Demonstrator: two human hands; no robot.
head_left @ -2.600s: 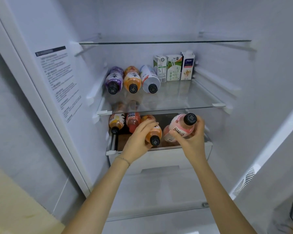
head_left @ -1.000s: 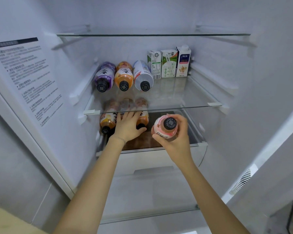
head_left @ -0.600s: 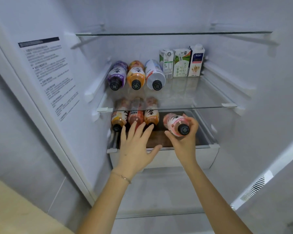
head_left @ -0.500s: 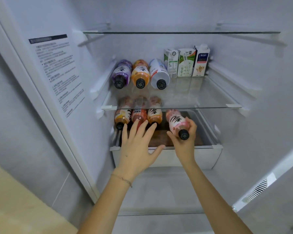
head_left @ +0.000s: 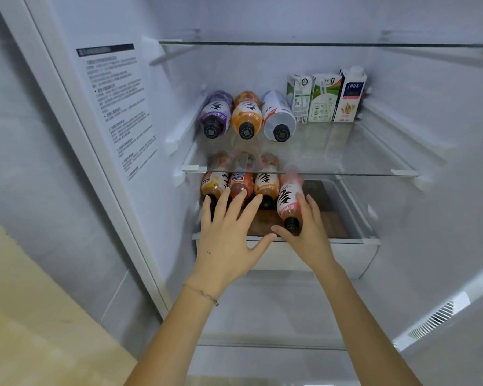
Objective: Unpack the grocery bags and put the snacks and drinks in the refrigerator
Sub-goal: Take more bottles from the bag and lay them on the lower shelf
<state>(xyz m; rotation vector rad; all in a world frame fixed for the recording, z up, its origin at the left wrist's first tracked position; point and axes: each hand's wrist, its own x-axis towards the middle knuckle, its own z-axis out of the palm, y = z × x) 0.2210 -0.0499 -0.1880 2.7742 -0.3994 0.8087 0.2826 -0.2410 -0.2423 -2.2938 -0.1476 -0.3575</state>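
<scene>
Inside the open refrigerator, my right hand (head_left: 308, 235) grips a pink drink bottle (head_left: 289, 200) lying cap-forward in the lower drawer (head_left: 346, 254), next to three bottles: an orange one (head_left: 214, 183), a red one (head_left: 240, 185) and another orange one (head_left: 266, 183). My left hand (head_left: 229, 238) is spread flat, fingertips touching the necks of those three bottles. On the glass shelf (head_left: 346, 157) above lie a purple bottle (head_left: 215, 112), an orange bottle (head_left: 246, 115) and a white bottle (head_left: 278, 115), caps forward.
Three small cartons (head_left: 325, 97) stand at the back of the glass shelf. A second glass shelf (head_left: 318, 44) sits higher up. The refrigerator's left wall carries a printed label (head_left: 117, 107). A pale wooden surface (head_left: 25, 316) lies at lower left.
My right hand has lowered the pink bottle from upright in front of the drawer to lying beside the row. My left hand let go of an orange bottle and spread over the bottle necks.
</scene>
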